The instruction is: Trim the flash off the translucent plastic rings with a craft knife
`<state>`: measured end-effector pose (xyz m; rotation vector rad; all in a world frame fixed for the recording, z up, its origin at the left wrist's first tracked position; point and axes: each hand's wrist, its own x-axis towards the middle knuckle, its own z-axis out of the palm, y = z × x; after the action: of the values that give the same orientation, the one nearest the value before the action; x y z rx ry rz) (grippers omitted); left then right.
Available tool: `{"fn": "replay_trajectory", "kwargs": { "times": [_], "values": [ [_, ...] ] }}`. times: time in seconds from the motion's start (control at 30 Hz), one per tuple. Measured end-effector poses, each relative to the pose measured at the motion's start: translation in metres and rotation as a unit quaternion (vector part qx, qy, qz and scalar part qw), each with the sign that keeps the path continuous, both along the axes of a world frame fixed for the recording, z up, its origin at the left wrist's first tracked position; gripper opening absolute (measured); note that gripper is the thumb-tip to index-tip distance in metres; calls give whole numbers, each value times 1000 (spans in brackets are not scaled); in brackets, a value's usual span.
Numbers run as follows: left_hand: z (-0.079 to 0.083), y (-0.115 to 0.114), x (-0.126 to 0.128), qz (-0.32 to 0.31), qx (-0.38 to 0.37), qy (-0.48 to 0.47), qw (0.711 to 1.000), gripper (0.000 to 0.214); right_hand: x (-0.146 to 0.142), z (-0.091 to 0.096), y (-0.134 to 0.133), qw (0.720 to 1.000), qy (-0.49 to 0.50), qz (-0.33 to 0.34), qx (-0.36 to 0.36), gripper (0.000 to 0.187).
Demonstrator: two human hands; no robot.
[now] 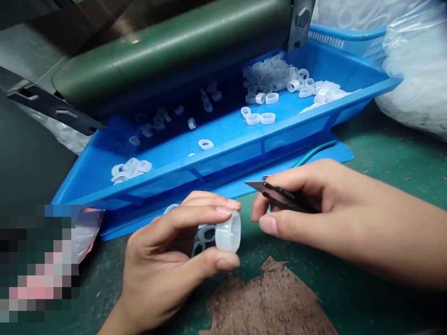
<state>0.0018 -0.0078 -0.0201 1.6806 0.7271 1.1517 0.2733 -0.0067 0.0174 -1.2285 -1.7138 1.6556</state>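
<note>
My left hand [167, 265] pinches a translucent white plastic ring [228, 231] between thumb and fingers, just above the green worktop. More white rings lie under that hand, partly hidden. My right hand [335, 209] is closed round small dark snips [275, 193], whose pointed blades aim left, a little above and right of the ring. The blade tips do not touch the ring.
A tilted blue tray [230, 144] behind the hands holds several loose white rings [275, 81]. Over it lies a dark green roller [174, 51]. Clear plastic bags [419, 65] of parts sit at the right. The worktop has a worn brown patch [268, 302].
</note>
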Motion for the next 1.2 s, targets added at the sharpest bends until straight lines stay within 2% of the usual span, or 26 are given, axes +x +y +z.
{"fn": "replay_trajectory", "kwargs": {
  "times": [0.07,0.2,0.27,0.37,0.47,0.6,0.77,0.93,1.1,1.2],
  "values": [
    [2,0,1,-4,0,12,1000,41,-4,1,-1,999,-6,10,-33,19],
    [3,1,1,3,-8,23,1000,38,-1,3,-4,999,-35,-2,18,27],
    [2,1,1,9,-7,25,1000,37,3,4,-4,1000,-1,-8,4,28],
    [3,0,2,2,8,27,1000,39,4,3,-2,991,85,-6,-100,18],
    [3,0,2,-7,35,36,999,40,0,-1,-2,967,142,10,-212,18],
    [2,0,5,-25,80,55,995,40,-7,-3,-3,955,135,1,-263,29],
    [5,1,9,-25,105,78,991,35,-7,-4,-4,959,121,6,-257,30],
    [7,2,10,-24,112,82,990,34,-6,-10,-5,958,133,14,-253,24],
    [8,1,6,-19,91,81,992,39,-7,-23,-5,965,175,27,-194,17],
    [9,0,6,-18,86,89,992,39,-8,-24,-5,966,183,25,-182,17]
  ]
}}
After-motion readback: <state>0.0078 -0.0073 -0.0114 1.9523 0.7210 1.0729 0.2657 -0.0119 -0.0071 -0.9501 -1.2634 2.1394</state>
